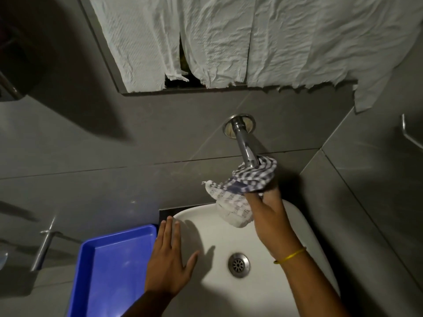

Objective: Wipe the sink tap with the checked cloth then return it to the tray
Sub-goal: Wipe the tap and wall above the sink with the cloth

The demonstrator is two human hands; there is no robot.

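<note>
A chrome sink tap [243,140] juts out of the grey tiled wall above a white basin [304,227]. My right hand [272,216] grips the blue-and-white checked cloth [249,177], which is wrapped around the tap's outer end and hides its spout. A loose white part of the cloth hangs down over the basin's back edge. My left hand [170,261] lies flat with fingers spread on the basin's left rim. A blue tray [91,271] sits just left of the basin with nothing in it.
The basin's metal drain [238,264] lies between my forearms. Crumpled white paper sheets [229,37] cover the mirror above the tap. A metal lever handle [44,245] sticks out at the left. A wall bracket [409,133] shows at the right edge.
</note>
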